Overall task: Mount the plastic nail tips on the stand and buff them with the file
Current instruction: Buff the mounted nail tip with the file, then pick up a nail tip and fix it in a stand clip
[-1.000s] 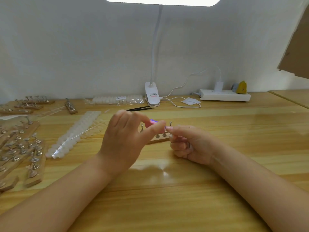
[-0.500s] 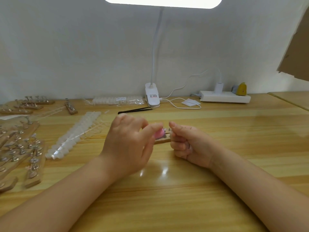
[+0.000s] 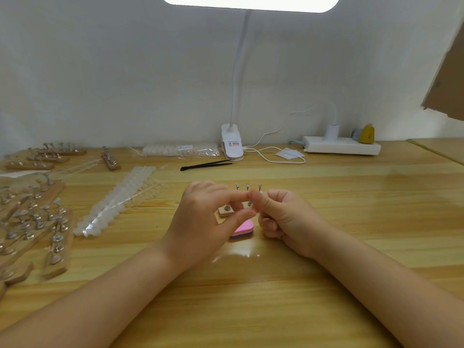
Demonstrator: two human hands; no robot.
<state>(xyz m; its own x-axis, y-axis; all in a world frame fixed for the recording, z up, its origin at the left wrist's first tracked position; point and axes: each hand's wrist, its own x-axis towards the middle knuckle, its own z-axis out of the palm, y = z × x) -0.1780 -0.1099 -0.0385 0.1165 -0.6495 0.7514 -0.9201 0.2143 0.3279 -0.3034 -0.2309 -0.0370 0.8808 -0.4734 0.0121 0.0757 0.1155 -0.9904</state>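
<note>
My left hand (image 3: 203, 217) and right hand (image 3: 283, 217) meet fingertip to fingertip above the wooden stand (image 3: 227, 211), pinching something too small to identify, presumably a nail tip for its metal pegs (image 3: 247, 188). The pink file (image 3: 243, 229) lies just in front of the stand, set aside. The lamp clip's label (image 3: 233, 143) is unreadable.

A pale, faintly mottled wall (image 3: 100, 71) is running behind a glossy wooden table (image 3: 351, 209). A white clip lamp (image 3: 232, 144) is shining from overhead, its glare lying on the tabletop. A brown panel (image 3: 449, 79), possibly cardboard, is jutting in at the upper right.
</note>
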